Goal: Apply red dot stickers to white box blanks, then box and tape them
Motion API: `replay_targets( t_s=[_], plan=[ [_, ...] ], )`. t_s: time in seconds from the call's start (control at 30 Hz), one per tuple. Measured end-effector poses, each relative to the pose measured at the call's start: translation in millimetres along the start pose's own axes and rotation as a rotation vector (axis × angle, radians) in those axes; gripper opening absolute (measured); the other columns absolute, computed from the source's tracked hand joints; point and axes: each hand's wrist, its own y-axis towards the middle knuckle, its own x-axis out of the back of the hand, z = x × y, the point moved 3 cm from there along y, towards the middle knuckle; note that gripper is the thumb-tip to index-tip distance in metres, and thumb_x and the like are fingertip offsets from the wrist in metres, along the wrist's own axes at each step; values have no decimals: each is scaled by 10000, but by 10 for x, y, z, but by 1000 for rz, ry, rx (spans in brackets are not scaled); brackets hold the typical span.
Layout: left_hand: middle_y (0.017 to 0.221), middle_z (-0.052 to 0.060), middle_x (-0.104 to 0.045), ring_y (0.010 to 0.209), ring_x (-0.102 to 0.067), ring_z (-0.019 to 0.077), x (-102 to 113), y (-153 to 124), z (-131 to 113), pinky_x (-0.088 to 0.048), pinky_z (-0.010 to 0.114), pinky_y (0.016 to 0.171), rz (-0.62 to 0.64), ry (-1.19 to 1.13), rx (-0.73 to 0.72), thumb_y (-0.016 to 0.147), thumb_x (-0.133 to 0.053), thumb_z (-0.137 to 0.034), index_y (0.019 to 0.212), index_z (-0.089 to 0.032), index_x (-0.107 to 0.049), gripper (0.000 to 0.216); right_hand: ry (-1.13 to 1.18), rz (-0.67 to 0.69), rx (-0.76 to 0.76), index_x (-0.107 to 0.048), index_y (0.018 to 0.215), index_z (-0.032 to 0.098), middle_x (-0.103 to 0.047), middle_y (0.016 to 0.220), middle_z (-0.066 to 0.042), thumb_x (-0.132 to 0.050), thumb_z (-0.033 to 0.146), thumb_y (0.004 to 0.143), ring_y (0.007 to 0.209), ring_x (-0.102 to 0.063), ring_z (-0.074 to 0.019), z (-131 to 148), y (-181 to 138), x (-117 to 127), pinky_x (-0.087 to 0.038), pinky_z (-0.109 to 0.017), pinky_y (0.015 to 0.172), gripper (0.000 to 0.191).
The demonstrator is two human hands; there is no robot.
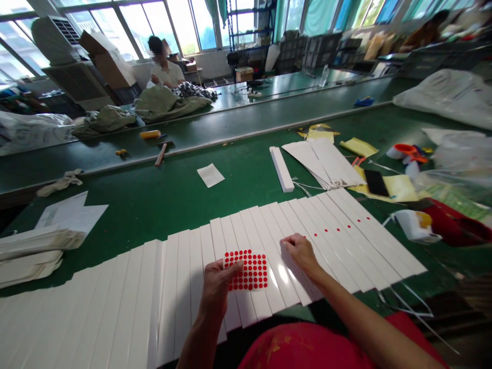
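Observation:
A long fan of overlapping white card strips lies across the green table in front of me. My left hand pinches a small sheet of red dot stickers and holds it over the strips. My right hand is closed, fingertips pressed down on a strip just right of the sheet. The strips to the right of that hand each carry one small red dot; those to the left show none.
A stack of white sheets and a folded white strip lie further back, with yellow backing papers, a black phone and plastic bags on the right. White paper piles sit left. Another person works at the far table.

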Motion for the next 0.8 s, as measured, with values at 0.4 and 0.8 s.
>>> replay_targets(
  t_s=[0.4, 0.8],
  plan=[
    [614, 105, -705, 529, -649, 211, 24, 6, 17, -536, 339, 551, -11, -33, 7, 538, -842, -375, 665, -87, -704, 344, -304, 19, 200, -702, 755, 164, -601, 814, -58, -504, 213, 826, 760, -580, -178, -32, 30, -153, -416, -284, 717, 216],
    [585, 68, -685, 502, -614, 175, -10, -11, -13, -515, 317, 537, 16, -48, -33, 589, -815, -367, 630, -107, -683, 295, -372, -50, 186, -634, 1063, 127, -525, 1025, -124, -558, 157, 803, 742, -532, -188, 103, -11, -127, -440, -316, 659, 272]
  ],
)
